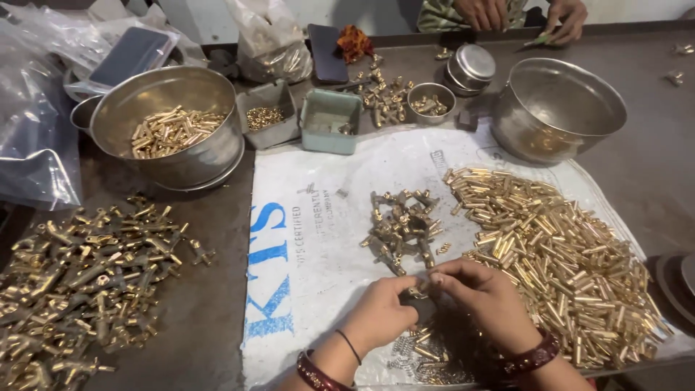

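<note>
Fingertips of the left hand (380, 313) and right hand (483, 295) meet at lower centre of the frame, pinching a small brass fitting (418, 290) between them, both grips narrow and closed on it, apparently so the piece stays steady close to the eyes. Just above lies a cluster of brass tee fittings (402, 226) on the white printed sack (304, 239), with a broad heap of brass tubes (557, 253) at right, near the right hand. Small springs (405, 346) lie under the wrists. At upper left a steel bowl (206, 156) holds more tubes; another person's hands (521, 14) work at the top edge
</note>
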